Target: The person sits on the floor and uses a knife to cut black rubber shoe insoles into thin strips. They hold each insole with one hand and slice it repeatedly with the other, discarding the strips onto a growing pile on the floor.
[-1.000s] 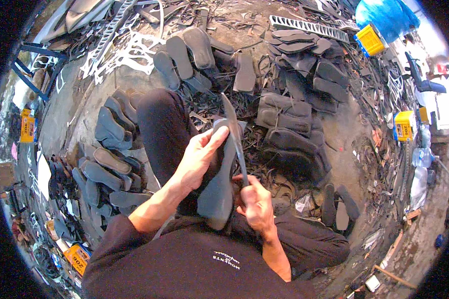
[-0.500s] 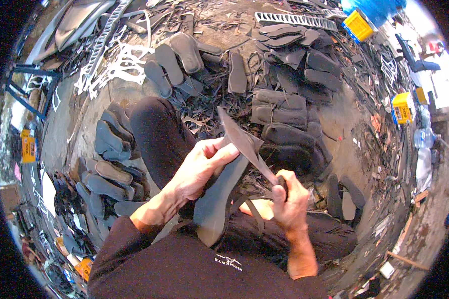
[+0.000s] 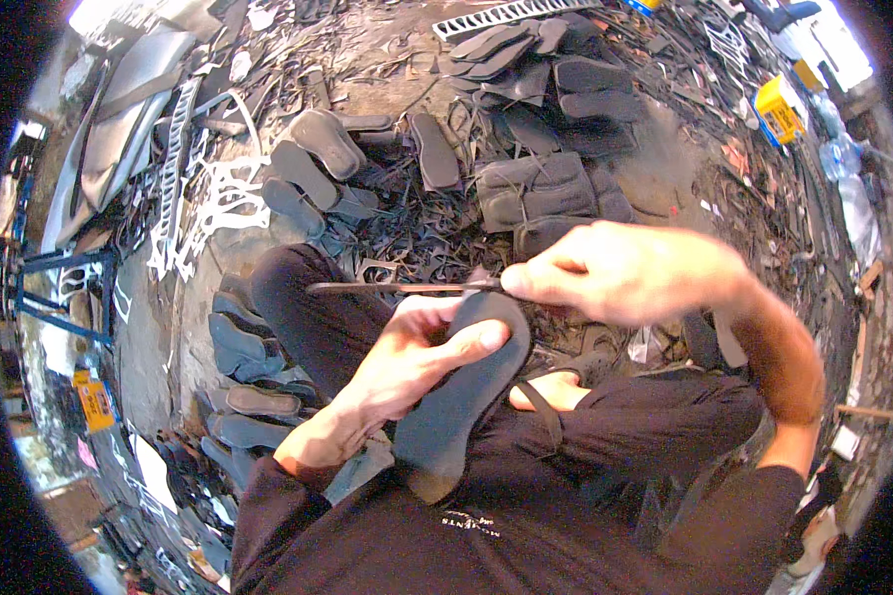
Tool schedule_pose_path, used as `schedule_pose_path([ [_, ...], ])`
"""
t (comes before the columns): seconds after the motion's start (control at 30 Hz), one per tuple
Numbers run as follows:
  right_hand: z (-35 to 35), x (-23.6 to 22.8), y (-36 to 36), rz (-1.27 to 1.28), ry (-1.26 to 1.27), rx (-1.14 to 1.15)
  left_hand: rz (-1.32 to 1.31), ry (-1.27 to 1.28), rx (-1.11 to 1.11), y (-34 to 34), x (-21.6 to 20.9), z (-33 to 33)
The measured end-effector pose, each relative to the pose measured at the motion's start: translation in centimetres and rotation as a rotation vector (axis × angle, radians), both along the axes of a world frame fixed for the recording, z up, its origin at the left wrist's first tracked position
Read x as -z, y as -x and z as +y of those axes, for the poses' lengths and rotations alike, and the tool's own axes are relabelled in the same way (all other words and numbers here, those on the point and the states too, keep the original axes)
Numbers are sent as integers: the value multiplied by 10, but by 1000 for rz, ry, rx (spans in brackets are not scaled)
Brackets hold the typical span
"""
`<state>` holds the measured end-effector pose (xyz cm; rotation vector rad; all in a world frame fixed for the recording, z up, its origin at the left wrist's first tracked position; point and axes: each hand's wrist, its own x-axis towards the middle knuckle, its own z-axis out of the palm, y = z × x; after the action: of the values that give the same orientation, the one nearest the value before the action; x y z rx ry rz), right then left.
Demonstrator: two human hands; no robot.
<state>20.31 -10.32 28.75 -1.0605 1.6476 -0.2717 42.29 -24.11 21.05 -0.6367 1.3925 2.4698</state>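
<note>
A dark grey shoe sole lies lengthwise over my lap, its far end raised. My left hand grips its far part, thumb flat on the upper face and fingers underneath. My right hand is closed round the handle of a knife. The blade points left, seen nearly edge-on, and crosses just beyond the sole's far end. Whether the edge touches the sole I cannot tell. A thin dark strip hangs beside the sole, over my leg.
Stacked dark soles lie ahead, with more soles at my left. Dark scraps cover the ground between. White cut-out sheet offcuts lie front left. A yellow box stands far right, a blue metal frame far left.
My right hand has moved up and forward. The knife has turned from slanting, broad side showing, to nearly level and edge-on. My left hand still holds the sole. The view has shifted.
</note>
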Motion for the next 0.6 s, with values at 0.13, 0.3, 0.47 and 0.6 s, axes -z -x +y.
schedule_pose_path([
  [0.13, -9, 22, 33, -158, -185, 27, 85, 14, -274, 4, 44, -8],
  [0.3, 29, 60, -13, -416, 450, 831, 301, 61, -1287, 3, 73, -54],
  [0.47, 15, 132, -107, 84, 714, 824, -39, 216, -951, 7, 69, 3],
  [0.6, 19, 156, -151, 251, 741, 832, -9, 87, -1131, 14, 66, 11],
])
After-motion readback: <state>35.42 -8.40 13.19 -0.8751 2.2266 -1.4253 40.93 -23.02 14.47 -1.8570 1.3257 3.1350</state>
